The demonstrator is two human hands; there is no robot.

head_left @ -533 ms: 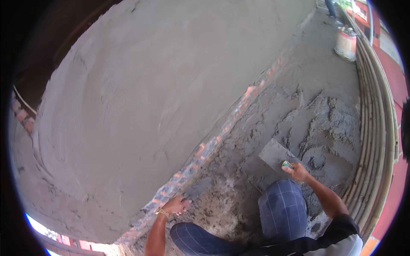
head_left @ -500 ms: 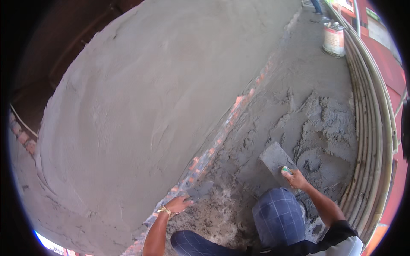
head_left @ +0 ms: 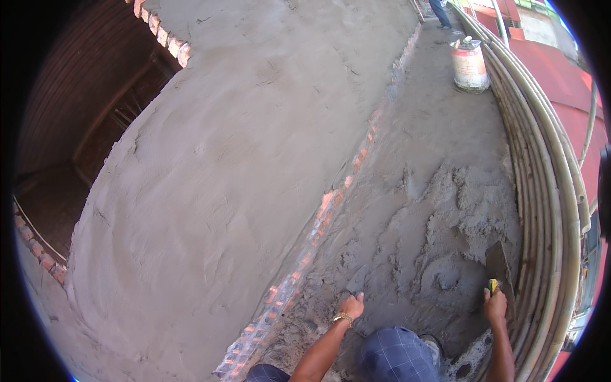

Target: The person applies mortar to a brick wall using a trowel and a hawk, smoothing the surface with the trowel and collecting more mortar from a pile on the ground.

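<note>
My left hand, with a gold band on its wrist, is closed around a small pointed trowel; its grey blade sticks out beyond my fingers, low over the wet mortar. Over at the right, my right hand grips the yellow handle of a flat plastering trowel, whose blade is tipped on edge beside the poles. Between and beyond both hands spreads lumpy grey mortar, with swirled ridges nearest the plastering trowel.
Left of the mortar stands a smoothly plastered wall, with a strip of exposed brick along its foot. Bamboo poles border the right side. A mortar-smeared bucket stands farther off, near another person's legs.
My left hand has moved right, away from the brick strip, with the small trowel. My right hand has swung right toward the poles, and the plastering trowel has turned from flat to on edge.
</note>
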